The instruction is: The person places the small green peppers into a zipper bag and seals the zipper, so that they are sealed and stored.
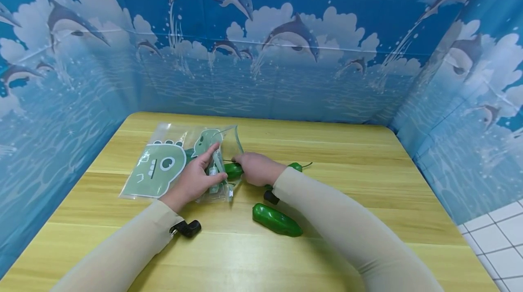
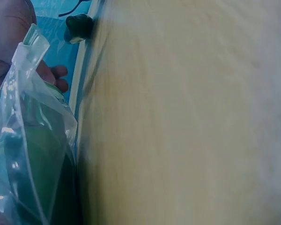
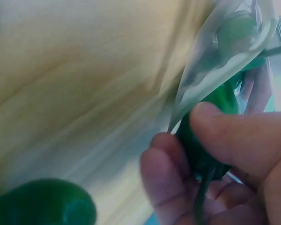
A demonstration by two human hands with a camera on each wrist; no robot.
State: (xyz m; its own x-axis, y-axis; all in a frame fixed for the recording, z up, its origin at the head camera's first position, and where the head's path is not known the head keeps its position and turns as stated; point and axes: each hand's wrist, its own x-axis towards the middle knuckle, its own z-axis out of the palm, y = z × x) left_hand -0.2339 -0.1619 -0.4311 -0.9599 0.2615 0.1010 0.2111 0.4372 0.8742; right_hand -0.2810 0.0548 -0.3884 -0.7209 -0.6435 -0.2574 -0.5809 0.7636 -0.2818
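Note:
A clear zip bag [image 1: 163, 165] printed with green dinosaurs lies at the left of the table, its mouth raised and facing right. My left hand [image 1: 189, 183] holds the bag near the mouth, thumb and index finger spread over it; the other fingers are hidden. My right hand [image 1: 259, 169] pinches a green pepper [image 3: 196, 145] around its stem end. This pepper's far end is inside the bag mouth. Another green pepper [image 3: 236, 35] shows through the plastic in the right wrist view. In the left wrist view the bag [image 2: 42, 154] fills the left side.
A long green pepper [image 1: 278, 220] lies on the wooden table [image 1: 347, 246] below the right forearm. Beyond that forearm, another pepper [image 1: 296, 166] is partly hidden. Dolphin-print curtains [image 1: 278, 87] stand around the back and sides. A black wrist mount [image 1: 188, 228] sits at the left cuff.

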